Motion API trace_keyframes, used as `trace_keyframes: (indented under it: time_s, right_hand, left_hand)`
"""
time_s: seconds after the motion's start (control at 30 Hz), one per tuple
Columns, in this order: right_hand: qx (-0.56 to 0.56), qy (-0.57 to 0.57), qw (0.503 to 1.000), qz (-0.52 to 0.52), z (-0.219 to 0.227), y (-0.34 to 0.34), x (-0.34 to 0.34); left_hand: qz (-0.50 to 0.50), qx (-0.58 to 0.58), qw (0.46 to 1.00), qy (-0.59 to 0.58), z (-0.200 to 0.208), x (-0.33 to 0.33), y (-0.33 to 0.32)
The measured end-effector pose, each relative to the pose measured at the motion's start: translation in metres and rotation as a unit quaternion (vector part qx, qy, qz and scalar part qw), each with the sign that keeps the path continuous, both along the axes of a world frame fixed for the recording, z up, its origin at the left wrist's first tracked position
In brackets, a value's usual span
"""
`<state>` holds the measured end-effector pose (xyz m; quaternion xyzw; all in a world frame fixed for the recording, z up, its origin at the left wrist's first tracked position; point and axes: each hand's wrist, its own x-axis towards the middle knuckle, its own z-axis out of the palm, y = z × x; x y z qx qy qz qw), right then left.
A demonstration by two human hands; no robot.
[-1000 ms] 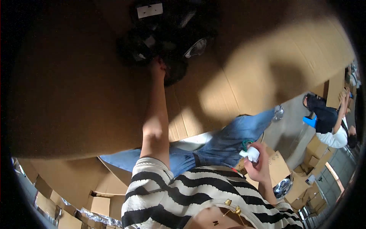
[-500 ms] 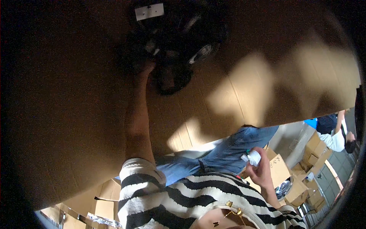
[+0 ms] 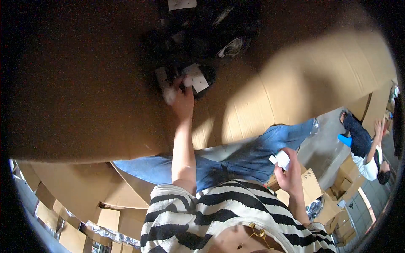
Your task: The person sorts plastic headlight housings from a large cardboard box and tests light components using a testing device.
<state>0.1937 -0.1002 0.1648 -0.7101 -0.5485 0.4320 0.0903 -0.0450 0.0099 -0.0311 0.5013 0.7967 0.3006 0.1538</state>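
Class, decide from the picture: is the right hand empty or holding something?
Holding something: the right hand curls around a small white object.

Lg brown cardboard sheet (image 3: 303, 71): matt, faintly ribbed. Blk lumpy plastic-look bundle (image 3: 202, 38): glossy in pts. Wht rectangular tag (image 3: 198, 80): matt, papery.

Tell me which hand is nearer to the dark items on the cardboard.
Left. The left hand is at the dark items' near edge; the right hand is well apart from them, by the jeans, holding a small white object.
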Motion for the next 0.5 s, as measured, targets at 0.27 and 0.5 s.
trace_keyframes:
  time_s: [0.27,0.5]
  right_hand:
    - [-0.071,0.036,0.996,-0.036,0.01,-0.013,0.0]
    - [-0.04,0.096,0.993,-0.054,0.011,-0.029,0.008]
  left_hand:
    - [-0.135,0.101,0.985,-0.037,0.059,0.002,-0.041]
    - [-0.237,0.045,0.97,0.012,0.116,0.024,-0.065]
